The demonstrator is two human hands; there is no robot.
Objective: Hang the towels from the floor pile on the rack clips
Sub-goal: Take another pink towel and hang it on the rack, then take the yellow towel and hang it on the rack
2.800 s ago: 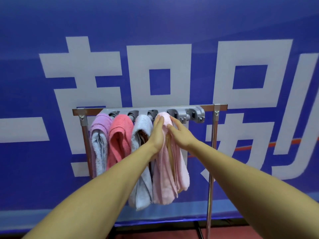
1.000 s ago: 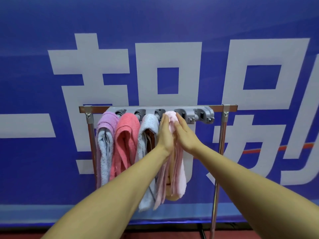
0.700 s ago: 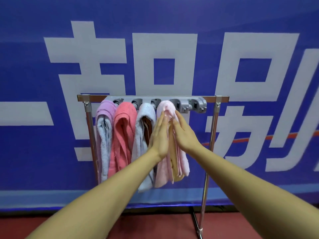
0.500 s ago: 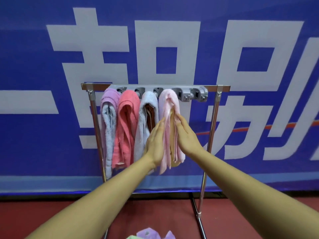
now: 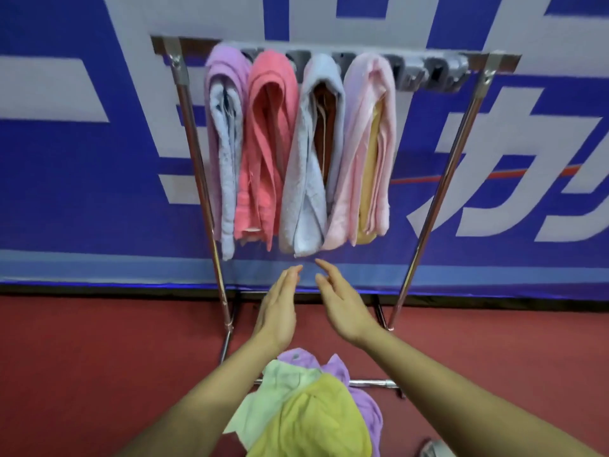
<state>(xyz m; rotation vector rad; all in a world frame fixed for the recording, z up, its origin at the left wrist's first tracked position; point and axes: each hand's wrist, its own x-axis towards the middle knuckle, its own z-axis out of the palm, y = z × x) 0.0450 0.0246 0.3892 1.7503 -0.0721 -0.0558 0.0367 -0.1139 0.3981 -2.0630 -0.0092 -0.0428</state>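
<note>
Both hands have come off the pale pink terry towel (image 5: pixel 365 127), which they were smoothing half a second ago. It now hangs on its own from the grey plastic clip strip (image 5: pixel 438 72) along the top bar of the chrome tube rack (image 5: pixel 440 192). It is fourth from the rack's left end, after the lilac towel (image 5: pixel 225 127), the coral towel (image 5: pixel 267 143) and the pale blue-grey towel (image 5: pixel 306 179).

The left hand (image 5: pixel 276 311) and right hand (image 5: pixel 342 308) sit just below the towel hems, palms facing each other, fingers straight and loosely spread, holding nothing. The view has tipped down as well, bringing the floor pile into sight on the red floor (image 5: pixel 99 357) by the rack's foot. An olive-yellow towel (image 5: pixel 316 420) lies on top, over a mint-green towel (image 5: pixel 280 384) and a purple towel (image 5: pixel 365 407).

That hang looks finished, so the next step is probably to pick a towel from the pile, and the clips at the strip's right end look free
</note>
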